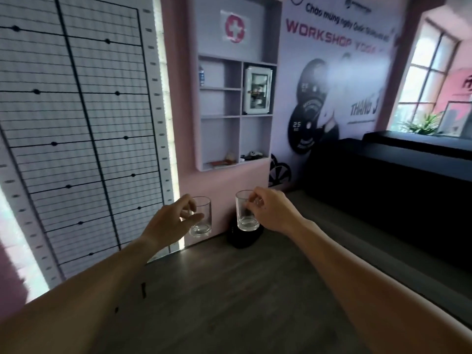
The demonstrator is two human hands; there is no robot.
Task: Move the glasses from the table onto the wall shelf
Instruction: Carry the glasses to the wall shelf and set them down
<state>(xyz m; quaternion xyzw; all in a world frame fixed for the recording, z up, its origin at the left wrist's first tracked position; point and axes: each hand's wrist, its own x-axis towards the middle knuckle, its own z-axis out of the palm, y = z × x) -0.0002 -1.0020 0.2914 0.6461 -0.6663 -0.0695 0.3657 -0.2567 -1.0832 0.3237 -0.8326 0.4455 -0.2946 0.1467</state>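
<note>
Upright, 2 glasses (pixel 201 218) (pixel 247 210), long axes vertical

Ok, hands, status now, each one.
Left hand: closed on the left glass.
Right hand: closed on the right glass, fingers at its rim.
</note>
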